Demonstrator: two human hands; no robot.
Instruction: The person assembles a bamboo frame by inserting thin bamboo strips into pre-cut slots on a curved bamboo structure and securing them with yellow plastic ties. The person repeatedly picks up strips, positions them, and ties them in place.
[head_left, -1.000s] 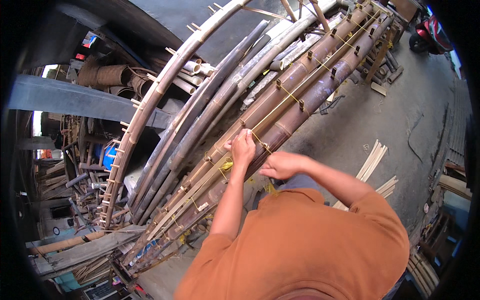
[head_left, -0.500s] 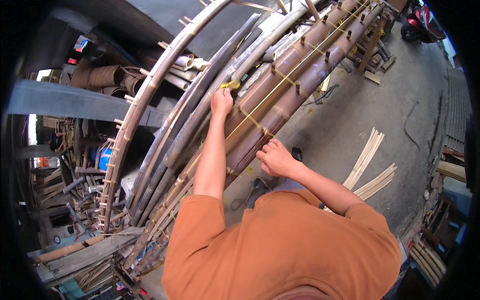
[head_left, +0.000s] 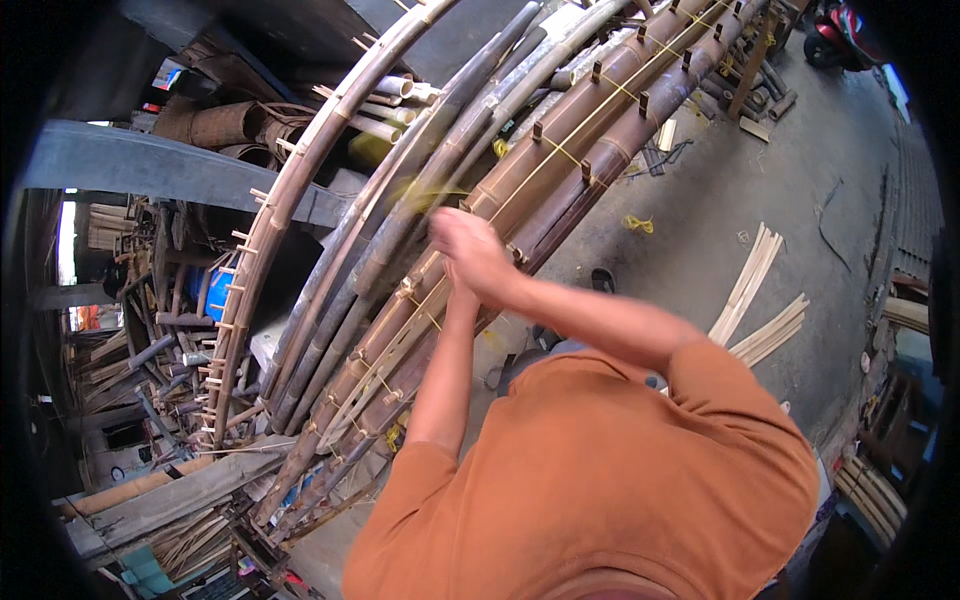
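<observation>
My right hand (head_left: 478,250) is crossed over to the left above the brown bamboo poles (head_left: 550,185), smeared by motion with its fingers unclear. My left hand (head_left: 458,284) lies under it, its fingers hidden. A blurred streak of yellow cord (head_left: 428,192) shows just beyond the right hand; I cannot tell which hand, if either, has hold of it. The two thick poles run side by side from upper right to lower left. Short dark pegs (head_left: 538,131) stand up from them, and thin yellow cord (head_left: 562,152) crosses between the pegs.
Left of the poles lie more grey bamboo poles (head_left: 450,135) and a curved pole with light pegs (head_left: 262,240). Bamboo strips (head_left: 748,280) and a yellow cord tangle (head_left: 638,224) lie on the concrete floor at right. A red motorbike (head_left: 842,38) stands at the far right.
My right hand has swung left and up from the poles' near side to above my left hand. My left hand, which held the yellow cord bundle, has come back nearer to me.
</observation>
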